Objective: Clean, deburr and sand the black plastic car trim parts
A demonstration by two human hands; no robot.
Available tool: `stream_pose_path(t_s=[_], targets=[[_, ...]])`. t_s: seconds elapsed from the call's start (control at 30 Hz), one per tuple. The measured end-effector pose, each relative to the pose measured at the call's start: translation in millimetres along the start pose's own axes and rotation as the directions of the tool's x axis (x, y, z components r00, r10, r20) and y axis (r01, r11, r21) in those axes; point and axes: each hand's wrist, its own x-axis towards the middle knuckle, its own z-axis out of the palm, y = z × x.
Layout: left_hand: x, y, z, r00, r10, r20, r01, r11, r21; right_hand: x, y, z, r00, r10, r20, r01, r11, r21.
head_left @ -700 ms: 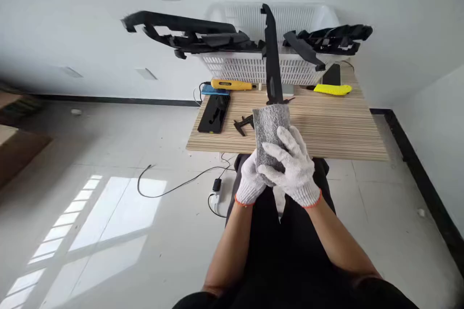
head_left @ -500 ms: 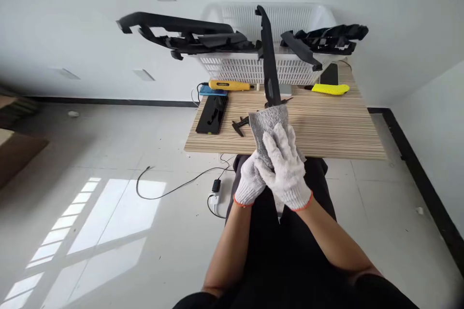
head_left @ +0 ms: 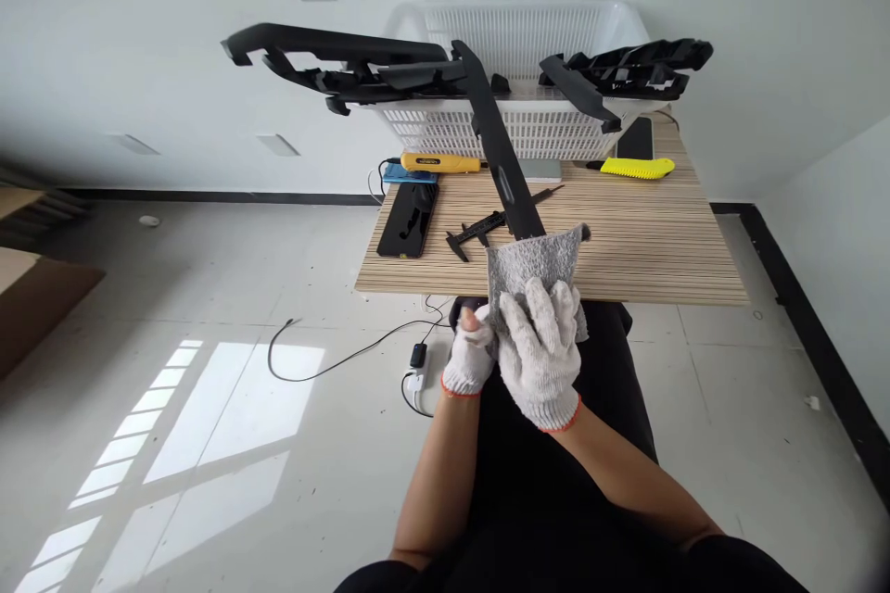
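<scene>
Your right hand (head_left: 540, 347), in a white knit glove, has its grip closed over the grey cloth (head_left: 532, 259), pressing it around the lower part of the long black part (head_left: 504, 162). Your left hand (head_left: 469, 354) is at the cloth's left edge, a bare thumb tip showing through the glove; its fingers are partly hidden, so you cannot tell what that grip grasps. The black part slants up and leftward from the cloth, over the bench (head_left: 646, 250) and in front of the white basket (head_left: 570, 130). Its upper end overlaps the left stack of black parts (head_left: 334, 44) in view; whether they touch is unclear.

Around you, a right stack of black parts (head_left: 636, 69) juts past the basket's rim. The caliper (head_left: 479, 227) lies behind your black part, which covers its middle. To its left is a black phone (head_left: 408, 220); behind that, a corded yellow tool (head_left: 451, 164) rests by a blue item (head_left: 400, 174). A pale grey block (head_left: 542, 170) and a yellow-handled cutter (head_left: 636, 169) lie near the basket. Below left, a black cable (head_left: 348, 357) curls across the floor (head_left: 334, 463).

The yellow tool carries a dark label, its lettering too small for you to read.
</scene>
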Motion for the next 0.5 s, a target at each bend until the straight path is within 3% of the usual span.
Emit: stream_pose_path(t_s=[0.1,0.2,0.27,0.33,0.43,0.5], targets=[[-2,13,1.6,0.993,-0.078,0.083,0.082,0.996,-0.046,-6,-2,-7,0.998,0.06,0.001,-0.06,0.991,0.122],[-2,20,4.0,0.98,-0.084,0.179,0.091,0.995,-0.033,1,2,-15,0.954,0.295,0.044,-0.297,0.927,0.23],[-3,19,5.7,0.985,-0.038,0.169,0.035,0.999,0.017,12,8,-19,0.841,0.522,0.141,-0.54,0.796,0.273],[-2,17,7.3,0.992,-0.004,0.125,-0.006,0.997,0.077,24,16,-20,0.694,0.655,0.299,-0.719,0.606,0.34],[-2,19,10.3,0.994,0.01,0.106,-0.023,0.992,0.122,31,27,-18,0.504,0.62,0.601,-0.857,0.271,0.439],[-2,23,14.0,0.997,0.015,0.08,-0.029,0.984,0.176,26,31,-14,0.378,0.649,0.66,-0.899,0.085,0.43]])
